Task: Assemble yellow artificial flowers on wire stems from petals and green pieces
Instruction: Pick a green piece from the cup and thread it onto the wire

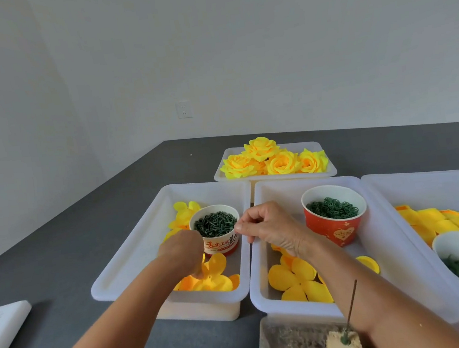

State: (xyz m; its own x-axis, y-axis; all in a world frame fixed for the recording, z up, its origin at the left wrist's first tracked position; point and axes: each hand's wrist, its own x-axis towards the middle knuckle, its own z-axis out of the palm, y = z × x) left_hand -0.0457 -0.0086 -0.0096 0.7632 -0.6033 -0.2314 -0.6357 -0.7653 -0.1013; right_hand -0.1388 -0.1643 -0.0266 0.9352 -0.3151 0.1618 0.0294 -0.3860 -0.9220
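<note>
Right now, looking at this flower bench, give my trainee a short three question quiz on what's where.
1. True or false: the finished yellow roses lie in the tray farthest from the person.
2. Which cup holds green rings? A) the red cup in the middle tray B) the white cup in the left tray C) neither
3. Fill in: the left hand reaches down to the yellow ______ in the left tray.

Key: 1 true; 2 A; 3 petals. The right hand hovers by the white cup's rim with fingertips pinched; what it holds, if anything, cannot be told.
</note>
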